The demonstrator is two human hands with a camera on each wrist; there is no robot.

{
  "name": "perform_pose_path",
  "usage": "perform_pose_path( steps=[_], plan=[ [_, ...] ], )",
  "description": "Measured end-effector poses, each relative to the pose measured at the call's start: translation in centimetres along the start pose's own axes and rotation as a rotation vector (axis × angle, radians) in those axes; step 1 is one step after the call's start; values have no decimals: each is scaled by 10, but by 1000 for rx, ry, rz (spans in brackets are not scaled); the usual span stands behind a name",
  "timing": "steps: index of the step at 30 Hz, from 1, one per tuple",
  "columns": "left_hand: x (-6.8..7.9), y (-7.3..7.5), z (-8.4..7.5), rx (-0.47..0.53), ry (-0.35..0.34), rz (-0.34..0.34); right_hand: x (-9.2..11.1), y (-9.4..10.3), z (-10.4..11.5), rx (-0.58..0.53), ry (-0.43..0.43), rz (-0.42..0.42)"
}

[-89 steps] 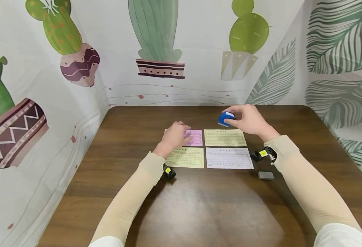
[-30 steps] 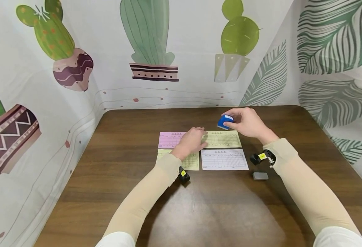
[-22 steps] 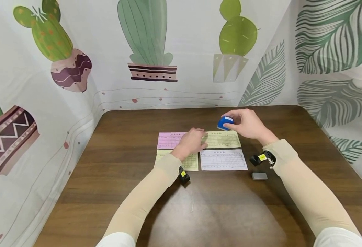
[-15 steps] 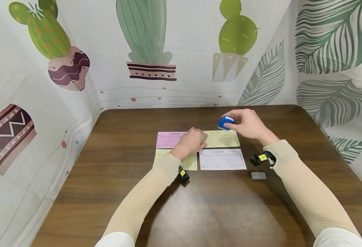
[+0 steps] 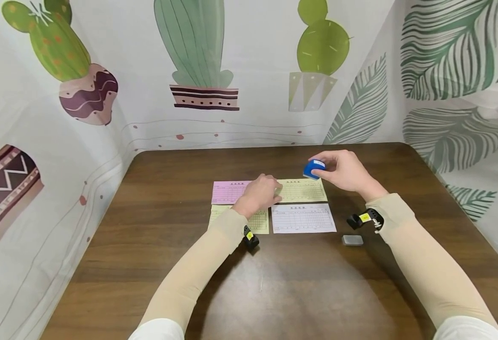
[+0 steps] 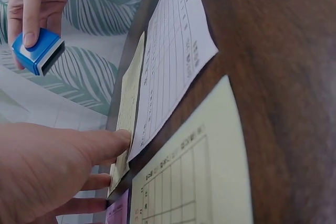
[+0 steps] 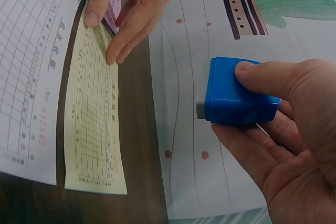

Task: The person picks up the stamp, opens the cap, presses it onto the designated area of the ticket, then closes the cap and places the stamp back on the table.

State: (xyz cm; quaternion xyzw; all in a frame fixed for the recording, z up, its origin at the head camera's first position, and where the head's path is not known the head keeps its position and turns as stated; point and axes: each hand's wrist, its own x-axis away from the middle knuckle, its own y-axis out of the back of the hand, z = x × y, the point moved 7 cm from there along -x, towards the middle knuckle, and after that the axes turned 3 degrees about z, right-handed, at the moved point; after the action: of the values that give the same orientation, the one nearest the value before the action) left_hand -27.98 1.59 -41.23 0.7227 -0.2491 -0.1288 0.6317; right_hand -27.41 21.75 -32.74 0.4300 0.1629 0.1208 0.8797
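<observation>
My right hand (image 5: 346, 171) holds a blue hand stamp (image 5: 314, 168) raised above the back edge of the upper right yellow form (image 5: 302, 191). In the right wrist view, thumb and fingers pinch the stamp (image 7: 241, 92) from both sides; the left wrist view shows its dark underside. My left hand (image 5: 258, 194) rests with fingers extended on the left end of that yellow form, its fingertips touching the paper in the right wrist view. A pink form (image 5: 228, 192) lies left of this hand, partly covered. Below are another yellow form (image 5: 259, 223), partly under my wrist, and a white form (image 5: 303, 218).
A small grey rectangular block (image 5: 353, 240) lies on the wooden table (image 5: 300, 293), right of the white form and near my right wrist. Behind the table's back edge hangs a cloth (image 5: 266, 61) printed with cacti and leaves.
Since three seconds ago, my left hand has moved right, from the pink form to the upper right yellow one. My right hand keeps the stamp raised at nearly the same spot.
</observation>
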Motion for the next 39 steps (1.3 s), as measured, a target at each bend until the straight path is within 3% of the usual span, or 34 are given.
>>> perform_pose_path(
  steps=[9,39],
  plan=[
    [1,2,0,-27,-7,9,7,6,-9,17,-48,-8],
    [-1,4,0,-50,-28,30,23,21,-26,28,-84,-13]
  ],
)
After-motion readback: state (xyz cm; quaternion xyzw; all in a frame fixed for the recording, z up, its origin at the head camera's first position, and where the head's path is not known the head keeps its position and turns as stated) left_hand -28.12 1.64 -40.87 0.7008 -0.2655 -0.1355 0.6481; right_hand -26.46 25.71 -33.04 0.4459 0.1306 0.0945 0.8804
